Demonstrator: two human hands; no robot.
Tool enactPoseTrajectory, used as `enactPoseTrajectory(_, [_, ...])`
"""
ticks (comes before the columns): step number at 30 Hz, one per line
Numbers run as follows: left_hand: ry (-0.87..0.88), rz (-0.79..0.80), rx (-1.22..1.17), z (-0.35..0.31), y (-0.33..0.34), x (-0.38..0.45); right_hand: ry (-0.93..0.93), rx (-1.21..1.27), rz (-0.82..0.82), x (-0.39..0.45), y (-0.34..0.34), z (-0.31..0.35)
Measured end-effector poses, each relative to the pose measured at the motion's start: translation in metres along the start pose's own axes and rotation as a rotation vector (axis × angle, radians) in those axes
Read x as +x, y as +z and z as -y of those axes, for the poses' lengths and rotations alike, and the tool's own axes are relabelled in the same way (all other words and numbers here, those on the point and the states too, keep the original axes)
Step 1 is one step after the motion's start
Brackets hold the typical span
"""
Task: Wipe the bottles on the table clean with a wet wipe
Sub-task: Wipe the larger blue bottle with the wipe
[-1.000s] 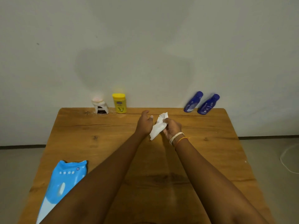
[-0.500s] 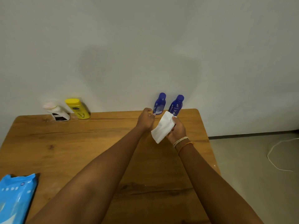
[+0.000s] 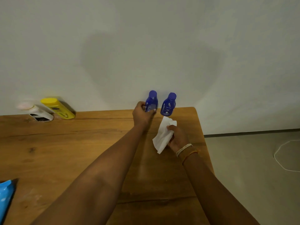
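Pale grey-white wall across the upper half, faint shadows on it; grey floor at right with a thin white cord looping over it. Below the wall, a wooden table filling the lower left, far edge against the wall, right edge running down toward the viewer.

Two bare forearms reaching in from below. Left hand at the table's far edge, fingers and thumb curled round the lower body of the left blue bottle, which stands upright against the wall. Right blue bottle just beside it, upright, untouched, white label facing the camera. Right hand nearer and slightly right, gripping a white wet wipe between thumb and curled fingers; wipe partly unfolded, hanging down to the left of the palm, above the tabletop and apart from both blue bottles. White and orange bands round the right wrist.

Far left along the wall, a yellow bottle and a white bottle with a pinkish cap, close together, well apart from the blue pair, both blurred. Bottom left corner, part of a blue wipe packet lying flat on the table, cut off by the edge.
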State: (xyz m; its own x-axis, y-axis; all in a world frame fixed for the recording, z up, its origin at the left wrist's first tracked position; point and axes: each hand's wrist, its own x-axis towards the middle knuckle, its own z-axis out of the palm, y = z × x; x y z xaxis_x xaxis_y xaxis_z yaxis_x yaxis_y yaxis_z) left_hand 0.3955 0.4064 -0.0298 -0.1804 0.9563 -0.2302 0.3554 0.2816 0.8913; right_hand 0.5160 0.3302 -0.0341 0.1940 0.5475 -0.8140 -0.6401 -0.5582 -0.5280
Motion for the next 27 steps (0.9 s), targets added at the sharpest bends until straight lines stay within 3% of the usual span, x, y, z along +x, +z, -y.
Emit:
enactPoseTrajectory(7, [0.044, 0.025, 0.051, -0.005, -0.005, -0.013, -0.045, 0.009, 0.052, -0.025, 0.000, 0.004])
enactPoseTrajectory(13, [0.044, 0.057, -0.074, -0.011, -0.039, -0.052, -0.172, -0.031, 0.057, -0.074, 0.005, 0.004])
enactPoseTrajectory(19, [-0.015, 0.199, -0.250, -0.016, -0.099, -0.100, -0.310, -0.012, 0.120, -0.140, 0.020, -0.015])
enactPoseTrajectory(23, [0.035, 0.285, -0.285, -0.017, -0.136, -0.130, -0.439, -0.023, 0.117, -0.187, 0.033, -0.027])
enactPoseTrajectory(27, [-0.032, 0.427, -0.436, -0.023, -0.173, -0.157, -0.596, -0.136, 0.031, -0.233, 0.043, -0.032])
